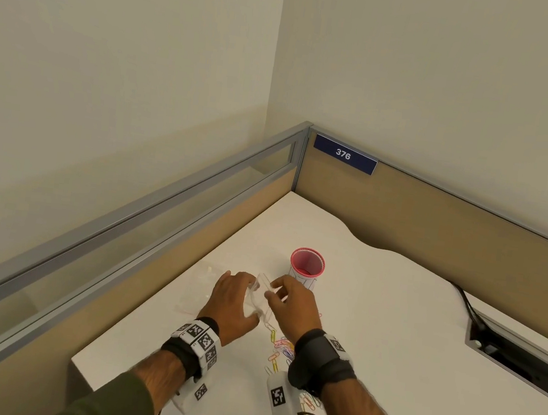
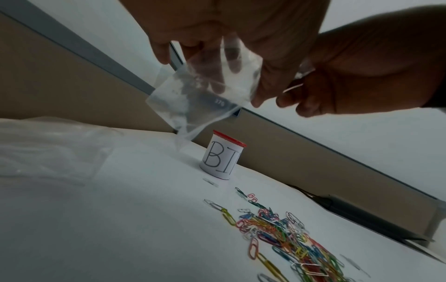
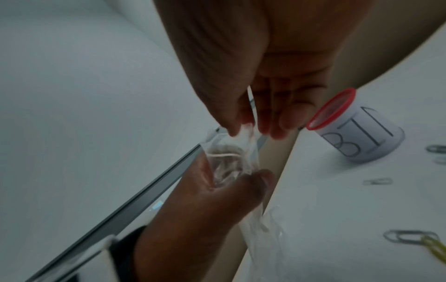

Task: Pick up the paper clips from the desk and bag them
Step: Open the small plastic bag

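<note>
Nearest the body, two forearms with black wrist straps and white marker blocks, reaching over a white desk (image 1: 391, 308). Just under and between the wrists, a heap of coloured paper clips (image 2: 284, 230) lying on the desk, with a few loose ones trailing toward the far side. Above the heap and clear of the desk surface, a small clear bag (image 2: 205, 89) held up between both hands. Left hand (image 1: 232, 300) curled round the bag's lower part, fingers and thumb gripping the plastic. Right hand (image 1: 291, 304) pinching the bag's top edge between thumb and fingertips (image 3: 277, 129), seemingly at the mouth; whether the mouth is parted cannot be told from the blur. No clips visible inside the bag. To the left of the hands, more clear plastic (image 2: 48, 148) lying flat on the desk. Just beyond the right hand, an upright cup (image 1: 306, 266) with a red rim and a white paper label bearing handwritten letters, standing apart from the heap. Farther right, a dark cable slot (image 1: 516, 361) cut into the desk. At the back, tan partition walls meeting in a corner, with a blue plate (image 1: 344, 154) reading 376.
</note>
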The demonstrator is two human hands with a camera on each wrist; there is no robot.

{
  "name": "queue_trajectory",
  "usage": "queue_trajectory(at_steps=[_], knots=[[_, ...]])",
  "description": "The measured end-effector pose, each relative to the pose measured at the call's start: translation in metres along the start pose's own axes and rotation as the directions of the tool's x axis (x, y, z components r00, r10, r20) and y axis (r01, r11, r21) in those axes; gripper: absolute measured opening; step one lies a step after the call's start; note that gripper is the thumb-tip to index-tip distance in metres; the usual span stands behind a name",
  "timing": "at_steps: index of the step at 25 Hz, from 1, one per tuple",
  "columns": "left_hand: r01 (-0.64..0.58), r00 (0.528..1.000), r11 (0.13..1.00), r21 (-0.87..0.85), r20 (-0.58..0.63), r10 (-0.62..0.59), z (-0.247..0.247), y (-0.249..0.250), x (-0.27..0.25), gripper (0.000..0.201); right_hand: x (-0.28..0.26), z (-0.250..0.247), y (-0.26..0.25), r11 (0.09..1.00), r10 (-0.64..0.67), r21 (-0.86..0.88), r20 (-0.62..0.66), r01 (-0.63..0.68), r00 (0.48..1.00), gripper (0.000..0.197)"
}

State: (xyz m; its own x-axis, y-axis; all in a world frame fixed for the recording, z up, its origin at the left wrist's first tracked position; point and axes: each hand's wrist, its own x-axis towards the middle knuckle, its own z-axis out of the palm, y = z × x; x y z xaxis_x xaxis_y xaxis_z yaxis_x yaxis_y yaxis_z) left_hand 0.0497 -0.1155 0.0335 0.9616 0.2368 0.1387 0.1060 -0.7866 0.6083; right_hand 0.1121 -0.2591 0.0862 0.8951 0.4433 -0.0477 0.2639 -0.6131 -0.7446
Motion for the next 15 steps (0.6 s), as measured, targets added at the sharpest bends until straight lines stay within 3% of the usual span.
queue_trajectory(at_steps=[2,5,7,10,13,15], knots=[[0.031,1.0,0.998,0.046,-0.006,-0.031,0.001,-0.001,0.004,0.051,-0.003,-0.003,-0.005,0.994,-0.111,-0.031,-0.056,0.11,0.992,0.022],[0.013,1.0,0.995,0.102,-0.008,-0.012,0.006,-0.002,0.009,0.051,-0.007,0.004,-0.014,0.96,-0.223,-0.153,0.085,0.234,0.971,0.022],[0.014,1.0,0.996,0.09,-0.008,-0.014,0.008,0.0,0.009,0.051,-0.005,0.01,-0.013,0.959,-0.198,-0.187,0.094,0.213,0.976,0.014],[-0.01,1.0,0.992,0.126,-0.024,0.013,0.006,0.007,0.01,0.046,-0.004,0.014,-0.01,0.983,-0.169,-0.04,0.156,0.177,0.973,0.013],[-0.003,0.998,0.982,0.19,0.055,-0.007,0.003,0.014,0.01,0.053,-0.006,0.012,-0.011,0.985,-0.17,0.017,0.252,0.171,0.953,0.018],[0.027,0.998,0.997,0.079,0.057,-0.032,0.002,0.014,0.006,0.06,-0.004,0.01,-0.013,0.985,-0.166,0.009,0.31,0.172,0.936,0.017]])
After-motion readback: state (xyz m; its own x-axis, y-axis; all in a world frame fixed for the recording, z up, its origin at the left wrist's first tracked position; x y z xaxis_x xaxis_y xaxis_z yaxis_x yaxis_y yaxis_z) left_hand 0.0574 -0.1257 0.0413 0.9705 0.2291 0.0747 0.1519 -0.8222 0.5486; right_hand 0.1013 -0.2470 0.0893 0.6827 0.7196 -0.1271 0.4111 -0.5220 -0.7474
